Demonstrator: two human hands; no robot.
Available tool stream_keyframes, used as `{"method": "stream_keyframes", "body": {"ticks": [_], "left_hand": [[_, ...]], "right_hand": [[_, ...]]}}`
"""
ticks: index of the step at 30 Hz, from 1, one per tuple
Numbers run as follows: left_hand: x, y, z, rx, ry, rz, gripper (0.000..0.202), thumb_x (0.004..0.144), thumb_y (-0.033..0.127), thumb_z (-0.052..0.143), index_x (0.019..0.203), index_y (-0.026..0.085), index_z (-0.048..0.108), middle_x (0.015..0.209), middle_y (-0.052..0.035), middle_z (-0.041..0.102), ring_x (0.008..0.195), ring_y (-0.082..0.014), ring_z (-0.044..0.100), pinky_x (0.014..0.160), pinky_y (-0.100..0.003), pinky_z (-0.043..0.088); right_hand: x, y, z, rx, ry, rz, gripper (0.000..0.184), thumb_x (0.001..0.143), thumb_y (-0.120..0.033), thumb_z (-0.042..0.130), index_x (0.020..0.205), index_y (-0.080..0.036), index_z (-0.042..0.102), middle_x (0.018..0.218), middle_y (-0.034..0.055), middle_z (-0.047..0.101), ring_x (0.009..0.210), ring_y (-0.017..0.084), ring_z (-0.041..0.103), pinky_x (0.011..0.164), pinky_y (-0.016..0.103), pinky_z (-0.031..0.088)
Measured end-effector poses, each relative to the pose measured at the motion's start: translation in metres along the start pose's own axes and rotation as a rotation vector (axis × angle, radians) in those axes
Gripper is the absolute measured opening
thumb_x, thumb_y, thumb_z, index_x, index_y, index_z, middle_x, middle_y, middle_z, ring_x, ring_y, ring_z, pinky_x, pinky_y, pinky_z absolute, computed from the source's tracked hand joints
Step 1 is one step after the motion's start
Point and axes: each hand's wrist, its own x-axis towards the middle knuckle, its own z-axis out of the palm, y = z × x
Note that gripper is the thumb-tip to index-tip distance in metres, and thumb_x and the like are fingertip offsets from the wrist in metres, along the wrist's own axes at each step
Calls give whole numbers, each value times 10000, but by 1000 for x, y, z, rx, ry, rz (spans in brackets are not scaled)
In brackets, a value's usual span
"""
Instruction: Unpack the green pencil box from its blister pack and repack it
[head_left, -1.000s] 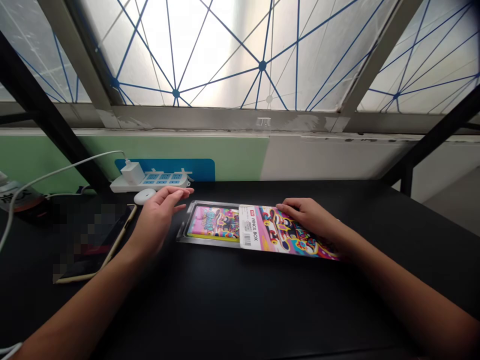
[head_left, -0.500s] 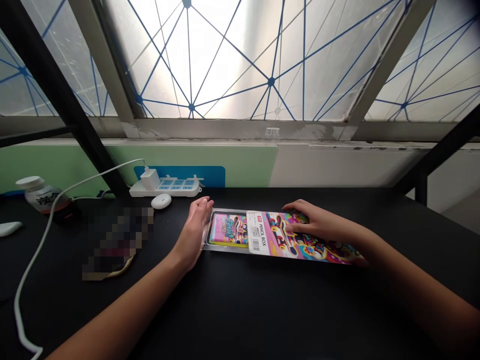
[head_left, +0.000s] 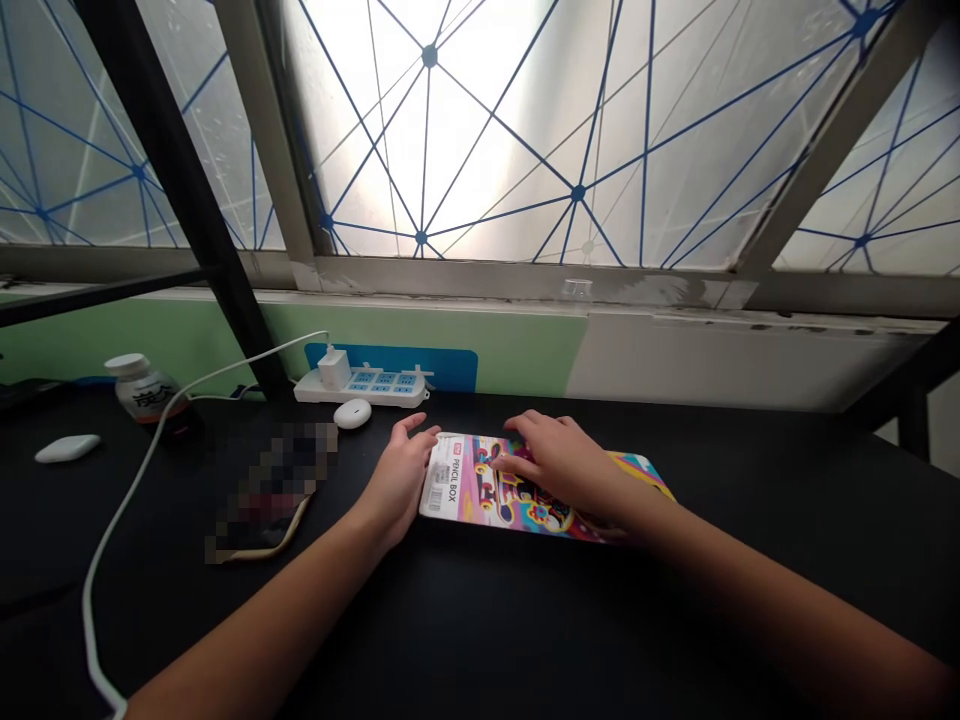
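A flat, colourful cardboard package printed "PENCIL BOX" [head_left: 480, 500] lies lengthwise on the black table. At its left end, by the white label, my left hand [head_left: 397, 475] stands on edge with fingers stretched out, touching that end. My right hand [head_left: 562, 460] grips the package from above, its thumb on the printed face and its fingers over the far edge. The fingertips there are partly hidden. No clear plastic tray shows at the left end now.
Left on the black table [head_left: 480, 630] are a blurred-out item with a tan edge [head_left: 289, 530], a white round case [head_left: 352, 413], a white mouse-like object [head_left: 67, 448] and a bottle [head_left: 142, 388]. A power strip [head_left: 386, 388] with a white cable [head_left: 124, 500] sits by the wall.
My right hand and the printed card have moved left to my left hand, covering the clear tray and pink box that showed before. The camera view has shifted a little.
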Motion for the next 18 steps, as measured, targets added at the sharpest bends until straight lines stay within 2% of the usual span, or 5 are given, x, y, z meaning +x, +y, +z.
{"method": "stream_keyframes", "body": {"ticks": [3, 6, 9, 13, 18], "left_hand": [[5, 2, -3, 9, -19, -27, 530, 851, 46, 579, 1318, 225, 406, 1360, -180, 587, 869, -240, 745, 640, -316, 599], [7, 1, -2, 20, -30, -24, 584, 801, -32, 565, 1306, 220, 415, 1362, -175, 600, 837, -238, 749, 630, -333, 607], [9, 0, -2, 27, -30, -14, 604, 792, -38, 579, 1316, 211, 410, 1352, -186, 614, 827, -243, 754, 610, -330, 605], [11, -1, -4, 30, -26, 7, 596, 801, -4, 627, 1316, 213, 420, 1320, -191, 639, 813, -246, 759, 607, -337, 609], [10, 0, -4, 42, 25, 18, 473, 850, 25, 628, 1253, 205, 460, 1303, -188, 648, 816, -253, 762, 606, -352, 624]], "right_hand": [[-22, 40, -11, 71, 47, 111, 536, 924, -632, 489, 1230, -214, 630, 1269, 124, 674, 1090, 335, 650, 933, 464, 490], [-52, 91, -16, 238, 99, 266, 545, 912, -660, 470, 1198, -224, 629, 1200, 119, 711, 1094, 325, 664, 926, 432, 529], [-76, 127, -16, 457, -34, 320, 508, 900, -658, 496, 1170, -254, 642, 1154, 94, 734, 1041, 325, 693, 835, 409, 582], [-85, 138, -16, 708, -268, 285, 496, 814, -553, 700, 1224, -284, 629, 1196, 65, 729, 1075, 354, 689, 829, 416, 607], [-81, 126, -18, 798, -283, 306, 459, 783, -526, 746, 1148, -269, 638, 1131, 60, 748, 980, 334, 722, 769, 403, 620]]}}
